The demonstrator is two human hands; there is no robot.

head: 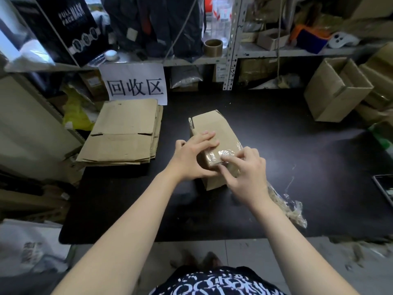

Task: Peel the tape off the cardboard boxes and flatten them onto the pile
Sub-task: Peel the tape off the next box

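A small brown cardboard box stands on the black mat in front of me. Clear tape covers its near top edge. My left hand holds the box from the left, fingers laid over its top and thumb against the near side. My right hand pinches at the clear tape on the near edge with curled fingers. To the left lies the pile of flattened cardboard.
A crumpled strip of peeled tape lies on the mat at the right. Open cardboard boxes are stacked at the far right. Metal shelving with a tape roll runs along the back, with a paper sign hanging below.
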